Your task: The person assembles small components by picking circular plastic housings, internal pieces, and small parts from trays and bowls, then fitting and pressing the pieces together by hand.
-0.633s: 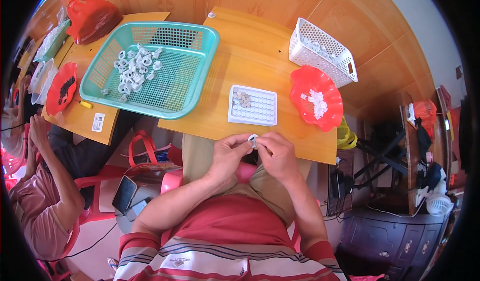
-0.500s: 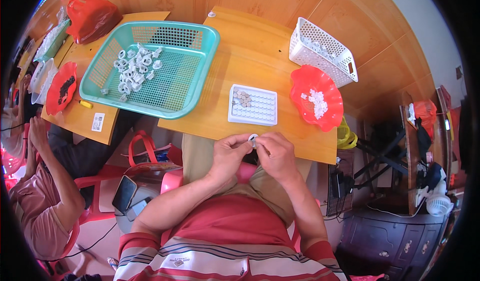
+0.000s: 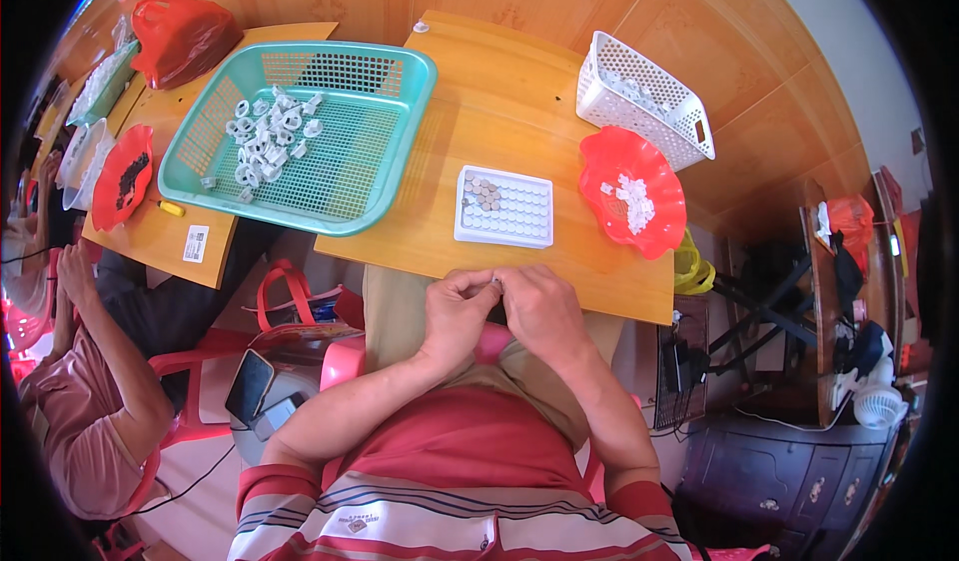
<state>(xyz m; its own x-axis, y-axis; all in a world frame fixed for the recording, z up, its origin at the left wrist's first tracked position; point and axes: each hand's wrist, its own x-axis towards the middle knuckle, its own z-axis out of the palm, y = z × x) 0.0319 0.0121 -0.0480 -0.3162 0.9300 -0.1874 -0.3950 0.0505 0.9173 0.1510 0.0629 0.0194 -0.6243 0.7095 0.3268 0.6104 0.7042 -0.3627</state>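
In front of me, just off the table's near edge, my left hand [image 3: 460, 309] and my right hand [image 3: 542, 306] meet with fingertips pinched together. Both grip a small white plastic part [image 3: 496, 281], now almost wholly covered by the fingers. Beyond them on the table lies a white tray [image 3: 499, 240] with rows of round pockets. Several grey button-like discs [image 3: 486, 195] sit in its left side. A red scalloped dish [image 3: 647, 153] to the right holds small white pieces [image 3: 633, 201]. At the left, a green basket [image 3: 340, 223] contains white ring-shaped plastic parts [image 3: 265, 146].
A perforated white basket [image 3: 604, 106] stands behind the red dish. On the left, another red dish [image 3: 140, 146] holds small dark bits, near a yellow-handled tool [image 3: 171, 207] and a red plastic bag [image 3: 182, 36]. Another person [image 3: 95, 391] sits at the far left.
My right hand has turned and closed over the white part, which showed clearly between the fingertips before. My left hand has barely moved.
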